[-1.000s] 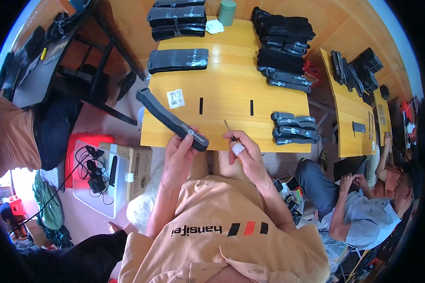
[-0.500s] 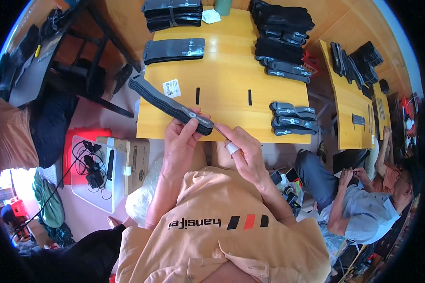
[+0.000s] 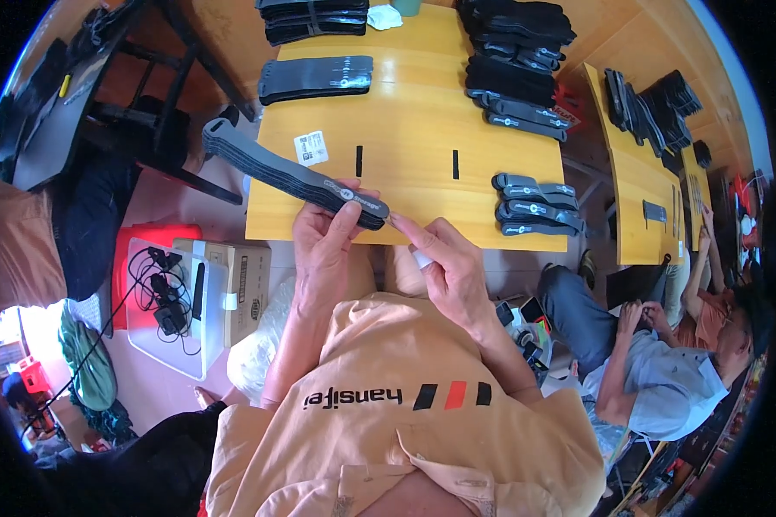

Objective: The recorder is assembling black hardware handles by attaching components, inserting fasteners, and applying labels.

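Note:
A long stack of dark grey straps (image 3: 276, 175) with pale printing slants over the table's near left edge. My left hand (image 3: 325, 241) is closed round its near end, thumb on top, while its far end reaches out past the table. Close against the near tip of the stack is my right hand (image 3: 448, 271). Its index finger points to the strap ends and the other fingers curl under. A white wrap or scrap (image 3: 421, 258) shows at its fingers. Whatever the right fingers pinch, if anything, is hidden.
On the yellow table (image 3: 405, 121) lie a flat strap pile (image 3: 316, 79), several small bundles (image 3: 536, 205), taller black stacks (image 3: 510, 82) and a white label (image 3: 311, 147). A clear bin of cables (image 3: 168, 302) stands at left. A seated person (image 3: 664, 370) works at right.
The far end of the strap stack has swung outward to the left. Both my hands stay at its near end, a little higher in the view.

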A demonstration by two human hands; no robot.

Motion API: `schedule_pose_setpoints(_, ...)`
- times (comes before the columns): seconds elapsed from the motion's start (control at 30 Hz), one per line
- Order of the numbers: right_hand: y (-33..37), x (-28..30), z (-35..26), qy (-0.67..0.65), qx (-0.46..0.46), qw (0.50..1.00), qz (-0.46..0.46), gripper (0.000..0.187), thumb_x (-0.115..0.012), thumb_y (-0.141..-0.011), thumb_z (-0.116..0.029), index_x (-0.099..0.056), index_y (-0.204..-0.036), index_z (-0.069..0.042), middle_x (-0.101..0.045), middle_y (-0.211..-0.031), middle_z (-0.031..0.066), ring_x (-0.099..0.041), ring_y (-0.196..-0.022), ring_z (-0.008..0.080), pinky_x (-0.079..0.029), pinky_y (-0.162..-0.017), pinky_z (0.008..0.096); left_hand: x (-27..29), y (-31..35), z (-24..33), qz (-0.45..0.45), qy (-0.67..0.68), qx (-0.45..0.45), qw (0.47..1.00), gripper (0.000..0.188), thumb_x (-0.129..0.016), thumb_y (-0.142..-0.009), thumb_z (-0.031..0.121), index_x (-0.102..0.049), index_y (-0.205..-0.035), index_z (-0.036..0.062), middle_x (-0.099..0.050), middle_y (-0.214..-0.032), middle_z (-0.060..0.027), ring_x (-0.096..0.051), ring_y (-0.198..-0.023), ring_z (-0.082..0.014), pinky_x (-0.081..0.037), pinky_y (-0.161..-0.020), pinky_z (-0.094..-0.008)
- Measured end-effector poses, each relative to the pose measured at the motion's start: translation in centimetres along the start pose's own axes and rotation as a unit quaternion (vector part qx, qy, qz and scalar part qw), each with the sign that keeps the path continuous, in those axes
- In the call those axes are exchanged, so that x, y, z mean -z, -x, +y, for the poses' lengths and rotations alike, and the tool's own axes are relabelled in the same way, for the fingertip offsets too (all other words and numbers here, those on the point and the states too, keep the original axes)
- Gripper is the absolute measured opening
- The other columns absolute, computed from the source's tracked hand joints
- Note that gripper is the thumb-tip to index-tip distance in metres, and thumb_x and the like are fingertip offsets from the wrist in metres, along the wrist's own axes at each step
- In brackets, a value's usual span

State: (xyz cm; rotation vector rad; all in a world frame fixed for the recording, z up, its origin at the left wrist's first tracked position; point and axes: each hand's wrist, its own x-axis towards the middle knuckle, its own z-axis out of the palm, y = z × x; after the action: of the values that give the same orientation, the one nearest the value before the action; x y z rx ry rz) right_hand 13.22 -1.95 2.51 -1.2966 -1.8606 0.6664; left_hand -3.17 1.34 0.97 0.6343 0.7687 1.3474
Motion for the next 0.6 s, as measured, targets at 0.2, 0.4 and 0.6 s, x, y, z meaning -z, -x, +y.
schedule_pose_setpoints(0.2,0.1,-0.2,0.5,-0.144,-0.041,0.989,-0.014,0.05,-0.048,-0.073,0.01,-0.057,-0.118,-0.01,-0.048,-0.068,0.0086,-0.048,-0.057,0.0196,-0.04,-0.054,0.027,-0.3,0.1,0.0,0.007,-0.015,-0.011,1.0,0.029,-0.057,-0.084,0.006,-0.049,-0.111,-0.0017,-0.061,-0.099,-0.0138,-0.061,-0.089,-0.0159,-0.049,-0.08,-0.0272)
schedule_pose_setpoints(0.4,0.2,0.2,0.0,-0.239,-0.141,0.96,-0.043,0.041,-0.048,-0.08,0.006,-0.056,-0.118,-0.006,-0.05,-0.07,0.006,-0.045,-0.059,0.0122,-0.038,-0.055,0.0238,-0.3,0.1,-0.4,0.008,-0.066,-0.049,0.997,0.028,-0.058,-0.084,0.006,-0.05,-0.11,-0.0009,-0.061,-0.099,-0.0131,-0.06,-0.091,-0.0157,-0.049,-0.081,-0.0269)
schedule_pose_setpoints(0.6,0.2,0.0,-0.4,-0.262,-0.175,0.948,-0.042,0.039,-0.048,-0.081,0.004,-0.056,-0.118,-0.007,-0.05,-0.069,0.0054,-0.044,-0.06,0.0103,-0.038,-0.055,0.0229,-0.2,0.0,-0.6,0.023,-0.059,-0.036,0.997,0.029,-0.059,-0.084,0.006,-0.05,-0.11,-0.0006,-0.062,-0.1,-0.0131,-0.06,-0.091,-0.0155,-0.049,-0.079,-0.0265)
